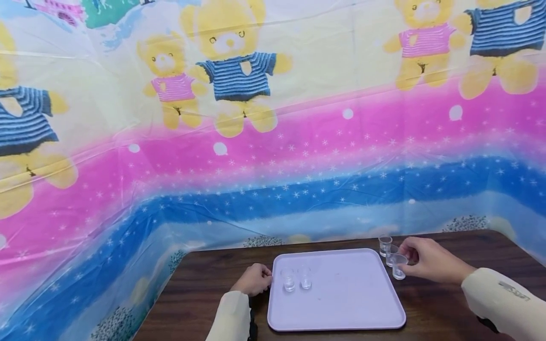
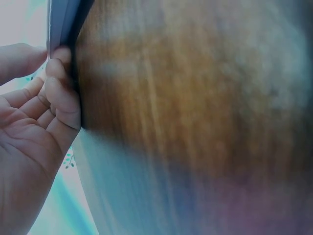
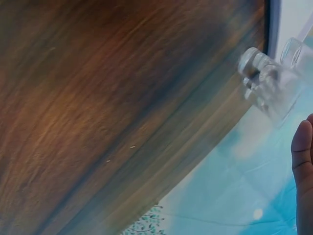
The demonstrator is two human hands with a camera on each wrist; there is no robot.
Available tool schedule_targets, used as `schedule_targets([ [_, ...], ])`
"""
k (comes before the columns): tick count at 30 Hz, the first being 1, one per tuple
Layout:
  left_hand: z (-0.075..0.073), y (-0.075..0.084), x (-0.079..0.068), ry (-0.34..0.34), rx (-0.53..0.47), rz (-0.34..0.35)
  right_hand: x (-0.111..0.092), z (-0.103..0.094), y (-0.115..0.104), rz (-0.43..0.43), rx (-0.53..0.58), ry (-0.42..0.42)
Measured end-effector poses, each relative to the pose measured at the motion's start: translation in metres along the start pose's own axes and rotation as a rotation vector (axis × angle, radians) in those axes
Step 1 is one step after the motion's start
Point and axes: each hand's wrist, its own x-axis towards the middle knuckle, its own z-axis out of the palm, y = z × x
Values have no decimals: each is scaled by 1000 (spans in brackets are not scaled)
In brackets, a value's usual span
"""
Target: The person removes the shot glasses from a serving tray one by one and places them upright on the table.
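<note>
Your right grip [image 1: 431,261] seems to pinch the front cup [image 1: 398,268], thumb and fingertips closed to approx. the cup's width (whether the base touches the tabletop [image 1: 204,279], I cannot tell). This cup is just beside the right edge of the tray [image 1: 354,303], w/ the middle cup [image 1: 390,258] and the rear cup [image 1: 384,245] in a row behind it. On the tray's left part stand the left tray cup [image 1: 288,280] and the right tray cup [image 1: 305,278].

To handle it well, pls keep the pinch soft b/c a smooth clear wall may slip, and lift straight before any sideways move, or the neighbours could be knocked.

As for pose, your right forearm reaches in from the right w/ fingers pointing left, wrist approx. level. Your left grip [image 1: 252,279] holds the tray's left rim between thumb and curled fingers; a light, steady hold is enough, I think.
</note>
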Motion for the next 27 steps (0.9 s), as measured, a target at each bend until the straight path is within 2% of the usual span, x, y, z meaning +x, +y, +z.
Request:
schedule_targets([
  [6, 0, -1, -1, 6, -5, 19, -9, -1, 6, 14, 0, -17],
  [13, 1, -3, 0, 6, -20, 50, -17, 5, 12, 116, 4, -77],
  [20, 0, -2, 0, 9, -22, 46, -23, 9, 16, 88, 1, -53],
  [27, 1, -3, 1, 11, -19, 45, -23, 10, 18, 104, 1, -45],
])
